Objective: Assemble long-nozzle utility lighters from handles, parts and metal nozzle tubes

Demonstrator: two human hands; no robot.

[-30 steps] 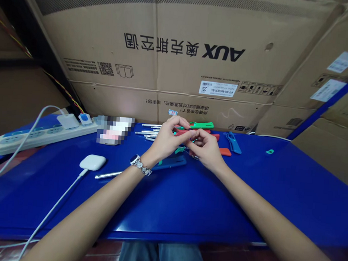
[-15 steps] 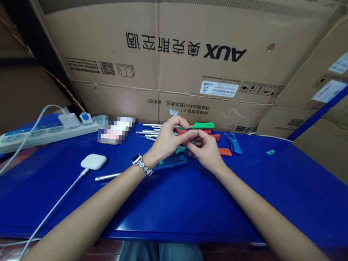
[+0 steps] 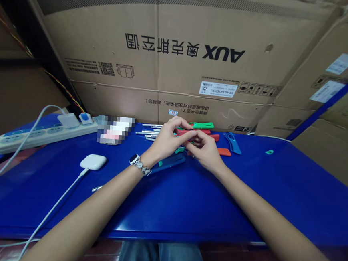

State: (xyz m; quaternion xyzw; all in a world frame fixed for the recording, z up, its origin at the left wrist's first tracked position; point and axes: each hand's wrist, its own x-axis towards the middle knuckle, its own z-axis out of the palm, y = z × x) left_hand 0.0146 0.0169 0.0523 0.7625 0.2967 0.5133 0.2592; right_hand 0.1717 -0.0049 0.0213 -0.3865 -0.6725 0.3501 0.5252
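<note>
My left hand [image 3: 170, 135], with a watch [image 3: 135, 158] on its wrist, meets my right hand [image 3: 206, 150] over the middle of the table. The fingers of both are bent and pinched together, and whatever is between them is hidden. Below my left hand is a blue long-necked lighter [image 3: 170, 163], its metal tip showing left of my forearm; I cannot tell whether the hand touches it. A small green part [image 3: 179, 150] shows between the hands. Behind them lie a green lighter [image 3: 203, 126], red lighters [image 3: 214, 137] and an orange handle [image 3: 225, 152], with several metal tubes [image 3: 149, 132] pointing left.
A blue handle piece [image 3: 234, 144] and a small teal piece [image 3: 269, 152] lie to the right on the blue table [image 3: 167, 214]. At left are a white case [image 3: 93, 162] on a cable, a power strip [image 3: 45, 133] and a blurred-out object [image 3: 115, 130]. A large carton [image 3: 178, 74] stands behind.
The blue lighter's metal tip has swung slightly toward me, and more of its tube is behind my left forearm. My hands stay pinched together in nearly the same place.
</note>
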